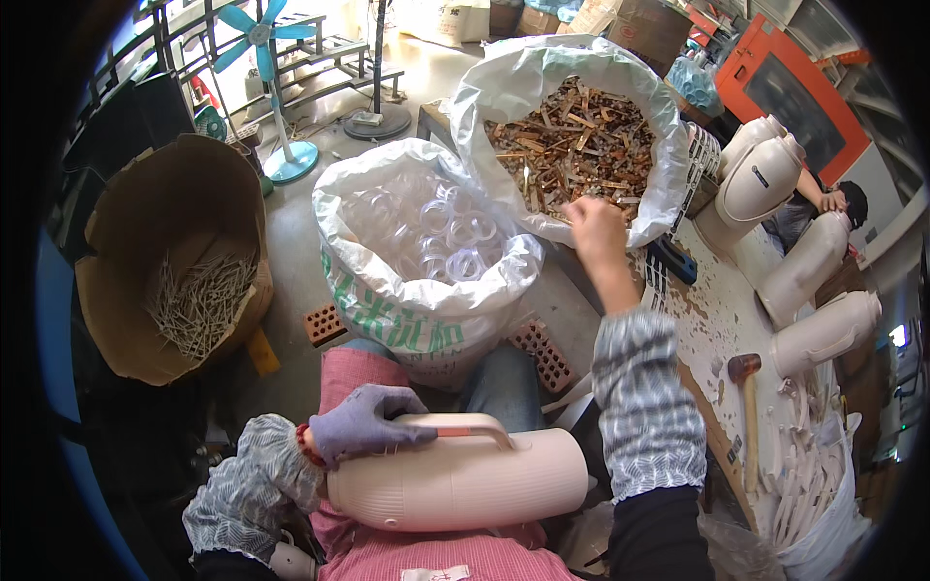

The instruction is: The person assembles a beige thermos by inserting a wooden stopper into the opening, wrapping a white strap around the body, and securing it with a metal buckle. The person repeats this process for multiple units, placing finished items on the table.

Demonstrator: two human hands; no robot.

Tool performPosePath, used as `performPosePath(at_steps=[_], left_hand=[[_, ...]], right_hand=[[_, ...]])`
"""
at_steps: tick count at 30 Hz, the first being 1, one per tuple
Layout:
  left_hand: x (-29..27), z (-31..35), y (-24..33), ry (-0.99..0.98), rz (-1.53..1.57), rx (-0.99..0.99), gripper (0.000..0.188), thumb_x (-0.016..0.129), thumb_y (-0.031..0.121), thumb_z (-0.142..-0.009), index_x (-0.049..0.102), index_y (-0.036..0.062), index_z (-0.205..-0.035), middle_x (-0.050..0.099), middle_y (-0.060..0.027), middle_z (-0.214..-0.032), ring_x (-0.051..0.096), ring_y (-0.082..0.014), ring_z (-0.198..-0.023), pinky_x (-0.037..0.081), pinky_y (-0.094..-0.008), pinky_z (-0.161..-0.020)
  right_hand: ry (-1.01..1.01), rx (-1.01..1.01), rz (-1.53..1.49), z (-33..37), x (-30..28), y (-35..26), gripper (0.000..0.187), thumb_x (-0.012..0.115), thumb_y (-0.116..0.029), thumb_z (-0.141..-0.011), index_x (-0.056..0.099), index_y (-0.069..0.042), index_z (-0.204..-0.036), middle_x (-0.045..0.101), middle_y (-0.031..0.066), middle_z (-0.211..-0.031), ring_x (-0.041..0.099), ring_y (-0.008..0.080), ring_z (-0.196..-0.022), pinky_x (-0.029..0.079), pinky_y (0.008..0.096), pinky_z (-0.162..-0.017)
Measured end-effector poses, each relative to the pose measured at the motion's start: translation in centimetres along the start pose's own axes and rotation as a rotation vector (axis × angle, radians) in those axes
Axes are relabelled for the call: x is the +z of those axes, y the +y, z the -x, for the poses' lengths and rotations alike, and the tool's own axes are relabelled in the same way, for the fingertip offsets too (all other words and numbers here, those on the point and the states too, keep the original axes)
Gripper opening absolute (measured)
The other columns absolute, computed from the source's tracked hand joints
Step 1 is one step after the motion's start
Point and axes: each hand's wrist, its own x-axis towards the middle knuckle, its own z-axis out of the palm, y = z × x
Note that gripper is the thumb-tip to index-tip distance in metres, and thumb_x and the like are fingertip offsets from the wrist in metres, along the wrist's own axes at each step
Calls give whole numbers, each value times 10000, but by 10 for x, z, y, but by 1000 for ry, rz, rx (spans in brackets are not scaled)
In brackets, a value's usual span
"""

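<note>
A pale pink thermos jug (pixel 465 479) lies on its side across my lap, its handle (pixel 465 422) facing away from me. My left hand (pixel 366 423), in a grey-purple glove, is closed on the jug near the left end of the handle. My bare right hand (pixel 596 223) is over the near edge of a white sack, in front of many small brown, rusty-looking strips (pixel 581 131). Its fingers are drawn together; what they hold, if anything, is too small to make out.
A second sack (pixel 334 194) holds clear plastic rings. At left stands a cardboard box (pixel 116 261) with thin sticks. The bench at right bears several thermos jugs (pixel 760 184), a mallet (pixel 746 416) and pale handle-like parts (pixel 804 474). Beyond it, another person's hand (pixel 833 201) shows.
</note>
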Motion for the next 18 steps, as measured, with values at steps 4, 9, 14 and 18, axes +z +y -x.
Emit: performPosePath(at_steps=[4,9,14,18], left_hand=[[-3,15,28,67,-651,581,361,842,311,-680,711,93,-937,629,-50,-793,609,-234,-734,476,-337,-643],[-1,44,10,80,-818,723,431,773,316,-690,667,156,-1075,619,-43,-966,604,-256,-852,482,-389,-761],[20,72,-17,290,-746,698,533,800,281,-650,625,126,-1130,611,-106,-1076,617,-281,-941,510,-398,-827],[31,85,-35,406,-652,722,621,835,291,-603,602,96,-1145,595,-141,-1147,622,-319,-1010,511,-417,-868]], right_hand=[[-38,254,267,-43,35,37,335,706,-413,-778,743,-85,-836,703,152,-831,677,315,-803,520,439,-706],[20,278,15,-41,28,43,306,717,-393,-766,733,-103,-862,703,121,-792,684,307,-786,527,416,-712],[-525,-82,-701,77,-31,-59,155,669,-103,-839,696,16,-935,704,86,-812,645,127,-702,505,264,-650],[-1072,-406,-875,178,-60,-124,163,744,-83,-792,710,-25,-940,678,93,-813,660,179,-741,511,289,-646]])
